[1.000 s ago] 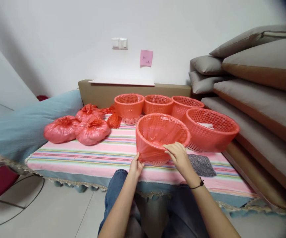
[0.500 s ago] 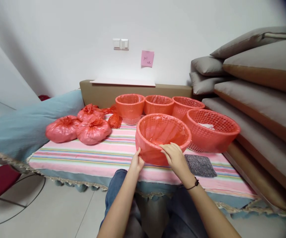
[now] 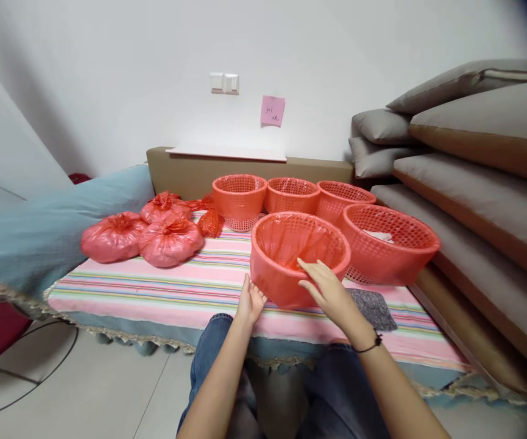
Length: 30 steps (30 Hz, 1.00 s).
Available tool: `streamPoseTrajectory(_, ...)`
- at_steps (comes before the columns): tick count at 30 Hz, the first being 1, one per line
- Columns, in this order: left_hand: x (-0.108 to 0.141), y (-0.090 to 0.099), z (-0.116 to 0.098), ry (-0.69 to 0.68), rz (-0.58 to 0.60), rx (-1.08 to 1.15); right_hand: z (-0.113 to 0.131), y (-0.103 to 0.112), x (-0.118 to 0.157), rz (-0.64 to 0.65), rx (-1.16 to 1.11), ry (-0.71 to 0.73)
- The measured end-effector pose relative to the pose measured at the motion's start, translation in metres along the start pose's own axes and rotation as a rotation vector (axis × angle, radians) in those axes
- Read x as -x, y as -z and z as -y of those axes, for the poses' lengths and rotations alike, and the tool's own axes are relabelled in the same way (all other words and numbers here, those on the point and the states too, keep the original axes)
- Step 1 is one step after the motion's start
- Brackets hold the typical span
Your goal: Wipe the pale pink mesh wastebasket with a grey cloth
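Observation:
A red plastic waste basket (image 3: pixel 281 289), lined with a thin red plastic bag (image 3: pixel 286 244), stands on the striped cloth in front of me. The bag's edge is folded over the rim. Beside its lower left side, my left hand (image 3: pixel 250 300) is open with the palm turned up and the fingers near the wall. My right hand (image 3: pixel 329 292) is at the front right of the rim, fingers stretched out over it and thumb apart outside; whether it touches the rim I cannot tell.
Other red baskets (image 3: pixel 240 196) stand behind and to the right; one (image 3: pixel 395 262) has something white inside. Several knotted red bags (image 3: pixel 170 242) lie left on the striped cloth (image 3: pixel 153 292). A grey folded cloth (image 3: pixel 375 310) lies at right, near stacked cushions (image 3: pixel 482 177).
My right hand has loosened from the rim, its fingers and thumb spreading apart. My left hand has opened and dropped slightly away from the basket's side. The basket stays in place.

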State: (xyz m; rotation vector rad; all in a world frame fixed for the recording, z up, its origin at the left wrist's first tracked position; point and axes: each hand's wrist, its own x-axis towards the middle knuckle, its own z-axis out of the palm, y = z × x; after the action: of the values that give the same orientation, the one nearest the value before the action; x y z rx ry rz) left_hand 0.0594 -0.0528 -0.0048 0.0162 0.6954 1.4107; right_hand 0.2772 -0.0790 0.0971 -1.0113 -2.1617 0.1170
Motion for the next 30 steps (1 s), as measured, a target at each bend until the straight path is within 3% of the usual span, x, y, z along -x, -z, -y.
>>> streamPoseTrajectory(2,-0.002,-0.002,0.000,0.001,0.001,-0.019,0.002,-0.016,0.001,-0.028,0.043,0.001)
streamPoseTrajectory(4,-0.003,0.005,0.003,0.044,-0.024,-0.059,-0.011,-0.016,0.007,-0.048,0.049,0.010)
streamPoseTrajectory(9,0.000,0.029,0.018,0.186,-0.087,-0.146,-0.055,0.031,0.019,-0.013,0.004,0.004)
streamPoseTrajectory(12,0.001,0.025,0.017,0.160,-0.053,-0.114,-0.044,0.045,0.014,-0.009,0.002,-0.018)
streamPoseTrajectory(14,0.000,0.014,0.012,0.121,-0.004,-0.082,-0.021,0.034,0.007,0.000,0.015,-0.007)
streamPoseTrajectory(17,-0.002,-0.002,0.007,0.064,0.055,-0.044,0.008,0.001,-0.001,-0.008,0.111,-0.011)
streamPoseTrajectory(20,-0.002,-0.004,0.010,0.057,0.048,-0.023,0.005,-0.016,0.003,-0.004,0.187,-0.037)
streamPoseTrajectory(22,-0.001,0.004,0.017,0.113,-0.002,-0.037,-0.016,-0.007,0.011,0.022,0.164,-0.014)
streamPoseTrajectory(26,0.004,0.027,0.031,0.212,-0.121,-0.055,-0.058,0.040,0.024,0.058,0.065,-0.004)
streamPoseTrajectory(28,0.004,0.031,0.032,0.195,-0.136,-0.028,-0.059,0.056,0.022,0.045,0.051,-0.023)
streamPoseTrajectory(30,0.002,0.026,0.027,0.149,-0.117,0.008,-0.044,0.056,0.015,0.060,0.029,0.002)
